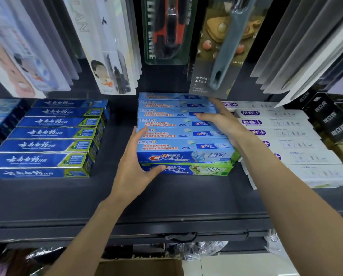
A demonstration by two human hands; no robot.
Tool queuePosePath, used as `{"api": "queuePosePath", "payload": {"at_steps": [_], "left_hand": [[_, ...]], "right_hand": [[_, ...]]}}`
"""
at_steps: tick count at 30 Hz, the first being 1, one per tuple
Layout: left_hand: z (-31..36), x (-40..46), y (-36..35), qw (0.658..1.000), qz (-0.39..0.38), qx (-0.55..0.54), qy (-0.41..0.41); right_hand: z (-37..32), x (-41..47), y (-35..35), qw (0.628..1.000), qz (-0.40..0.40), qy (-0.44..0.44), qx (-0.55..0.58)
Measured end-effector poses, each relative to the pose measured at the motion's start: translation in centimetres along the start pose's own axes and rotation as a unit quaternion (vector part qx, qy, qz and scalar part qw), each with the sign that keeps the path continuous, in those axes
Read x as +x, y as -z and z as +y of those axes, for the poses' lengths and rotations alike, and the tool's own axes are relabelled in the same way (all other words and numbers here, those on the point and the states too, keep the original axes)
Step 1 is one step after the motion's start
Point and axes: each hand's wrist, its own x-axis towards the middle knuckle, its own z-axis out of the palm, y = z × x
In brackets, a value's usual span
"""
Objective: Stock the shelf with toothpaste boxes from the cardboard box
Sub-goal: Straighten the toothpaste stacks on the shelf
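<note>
Cardboard box (138, 266) below; both hands flanking Crest boxes (183, 134).

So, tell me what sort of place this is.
Most likely a shop's toiletries aisle: a dark shelf carries neat rows of Crest toothpaste boxes and dark blue toothpaste boxes, with carded goods such as a utility knife pack hanging above.
</note>
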Motion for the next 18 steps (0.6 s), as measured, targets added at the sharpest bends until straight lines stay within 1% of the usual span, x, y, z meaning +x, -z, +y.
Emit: {"api": "queuePosePath", "payload": {"at_steps": [2, 5, 9, 12, 16, 18], "left_hand": [[-0.2, 0.2, 0.3, 1.0, 0.016, -0.01, 0.005], [-0.4, 0.3, 0.8, 1.0, 0.013, -0.009, 0.007], [-0.6, 0.3, 0.7, 1.0, 0.012, -0.012, 0.009], [-0.5, 0.3, 1.1, 0.999, 0.027, -0.014, 0.007], [-0.8, 0.3, 2.1, 0.999, 0.046, 0.005, 0.004], [-1.0, 0.3, 2.3, 0.999, 0.044, 0.013, 0.013]], "right_hand": [[0.0, 0.3, -0.7, 1.0, 0.005, 0.006, -0.005], [-0.1, 0.6, -1.2, 1.0, 0.009, 0.004, 0.011], [-0.1, 0.7, -1.4, 1.0, -0.007, 0.014, 0.009], [-0.1, 1.1, -1.9, 0.999, -0.014, 0.033, 0.014], [-0.7, 1.0, -3.4, 0.998, -0.053, 0.04, -0.001], [-1.1, 0.4, -3.2, 0.998, -0.046, 0.04, 0.015]]}}
